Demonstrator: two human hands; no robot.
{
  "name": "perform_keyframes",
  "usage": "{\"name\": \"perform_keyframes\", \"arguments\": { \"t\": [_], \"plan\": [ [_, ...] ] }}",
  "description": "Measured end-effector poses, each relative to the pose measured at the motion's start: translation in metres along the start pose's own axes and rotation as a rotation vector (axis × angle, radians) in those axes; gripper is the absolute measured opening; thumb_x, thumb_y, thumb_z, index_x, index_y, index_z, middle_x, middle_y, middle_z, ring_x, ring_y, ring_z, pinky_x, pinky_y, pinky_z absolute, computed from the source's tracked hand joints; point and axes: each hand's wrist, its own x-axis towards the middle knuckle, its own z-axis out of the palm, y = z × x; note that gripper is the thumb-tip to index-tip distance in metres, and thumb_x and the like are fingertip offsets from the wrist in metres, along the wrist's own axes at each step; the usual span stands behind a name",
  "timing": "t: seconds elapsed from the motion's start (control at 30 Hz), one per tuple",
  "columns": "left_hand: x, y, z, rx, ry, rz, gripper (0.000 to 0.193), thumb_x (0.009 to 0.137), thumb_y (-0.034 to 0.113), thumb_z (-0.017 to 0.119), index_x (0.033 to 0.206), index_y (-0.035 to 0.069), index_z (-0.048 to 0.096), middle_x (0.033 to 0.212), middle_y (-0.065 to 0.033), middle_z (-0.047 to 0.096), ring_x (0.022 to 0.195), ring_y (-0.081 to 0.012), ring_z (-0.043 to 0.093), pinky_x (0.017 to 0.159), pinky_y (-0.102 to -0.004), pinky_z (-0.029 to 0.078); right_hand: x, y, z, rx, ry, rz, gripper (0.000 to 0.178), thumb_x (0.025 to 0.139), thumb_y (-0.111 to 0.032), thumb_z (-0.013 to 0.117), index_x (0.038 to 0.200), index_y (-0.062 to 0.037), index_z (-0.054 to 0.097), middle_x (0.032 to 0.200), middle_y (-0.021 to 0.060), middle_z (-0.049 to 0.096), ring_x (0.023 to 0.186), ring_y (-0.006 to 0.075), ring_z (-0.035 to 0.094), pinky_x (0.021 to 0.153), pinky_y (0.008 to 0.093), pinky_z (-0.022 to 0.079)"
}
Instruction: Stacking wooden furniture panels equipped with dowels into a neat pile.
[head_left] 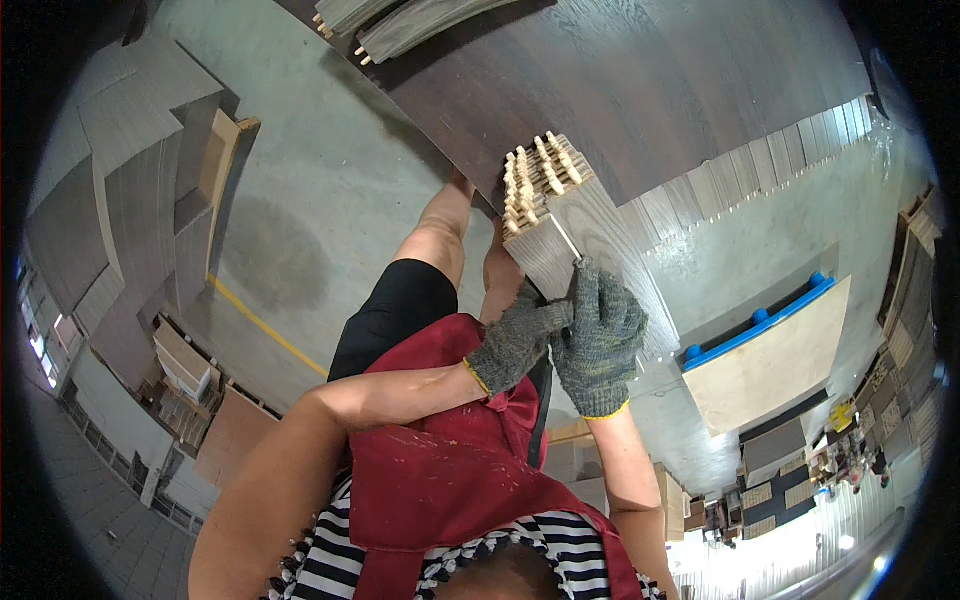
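Dowel-pegged grey wood-grain slats (605, 225) are lying in a bundle at the near corner of the dark brown worktop (650, 90), their pegged ends facing the upper left and their other end reaching toward the person, past the edge in this view. The gloved right hand (600, 335) is bending its fingers over the bundle, fingertips meeting a thin pale strip (566, 238); whether it is pinching the strip, I cannot tell. The gloved left hand (520, 335) is curling against the right one, its grip hidden.

A row of grey slats (770, 165) is lining the worktop's right edge, and curved slats (430, 22) are lying at its far left. Bare legs (435, 235) are standing close to the left edge. Beyond them, grey-green floor (300, 130) is stretching wide toward stacked grey panels (140, 200), a yellow line (265, 325) crossing it. To the right, a pale board (775, 355) with a blue edge is sitting well apart.
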Motion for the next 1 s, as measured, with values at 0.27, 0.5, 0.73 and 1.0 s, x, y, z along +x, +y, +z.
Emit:
{"name": "perform_keyframes", "arguments": {
  "t": [0.27,0.5,0.73,1.0],
  "plan": [
    [0.001,0.002,-0.014,0.373,-0.191,0.071,0.044,0.087,0.003,0.062,0.130,0.005,0.050,0.121,-0.0086,0.057,0.110,-0.0230,0.057,0.095,-0.0334,0.048,0.002,0.004,0.001,0.107,0.033,-0.016,0.078,0.062,-0.017,0.074,0.136,-0.0055,0.050,0.115,0.0149,0.055,0.101,0.0354,0.053,0.088,0.0477,0.041],
    [-0.007,0.007,-0.011,1.093,-0.129,0.436,0.028,0.089,0.010,0.061,0.116,0.001,0.059,0.102,-0.0111,0.065,0.096,-0.0222,0.062,0.083,-0.0323,0.051,0.006,-0.001,-0.003,0.074,0.063,0.019,0.072,0.066,-0.019,0.071,0.135,-0.0092,0.052,0.116,0.0144,0.055,0.101,0.0350,0.055,0.085,0.0483,0.043],
    [0.003,0.035,-0.022,1.661,-0.253,0.229,0.034,0.087,0.010,0.063,0.120,0.003,0.057,0.109,-0.0126,0.063,0.103,-0.0291,0.059,0.090,-0.0412,0.049,-0.048,0.010,0.001,0.182,0.280,0.115,0.057,0.075,-0.028,0.073,0.128,-0.0120,0.058,0.128,0.0124,0.055,0.119,0.0341,0.051,0.104,0.0488,0.036],
    [0.012,0.102,-0.034,1.701,0.009,0.615,0.044,0.096,0.013,0.053,0.138,0.003,0.044,0.134,-0.0094,0.051,0.123,-0.0219,0.049,0.109,-0.0349,0.034,-0.162,0.073,0.035,1.286,0.925,1.140,0.057,0.095,-0.014,0.055,0.147,-0.0029,0.035,0.147,0.0122,0.041,0.132,0.0265,0.043,0.107,0.0384,0.036]
  ]
}}
